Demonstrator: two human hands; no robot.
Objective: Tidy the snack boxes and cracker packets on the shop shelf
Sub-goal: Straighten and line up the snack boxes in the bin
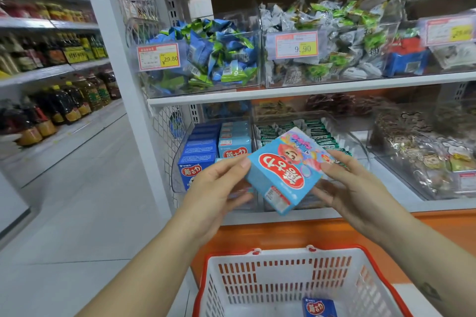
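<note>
Box: pale blue printed carton, held in mid-air, tilted, one corner pointing down. It sits in front of the lower shelf and above the basket.

Left hand: thumb on the box's upper left corner, fingers curled underneath. Right hand: thumb on the right edge, fingers under the far side. Both hands grip it.

Handling, judged: thin card, probably light and stiff, glossy so a little slippery. Faces likely dent under a hard squeeze, so take hold at the edges and corners, where card is strongest.

Behind it, matching pale boxes stand in a row beside dark blue boxes in one clear bin. Green packets fill the next bin to the right. One dark box lies in the basket.
</note>
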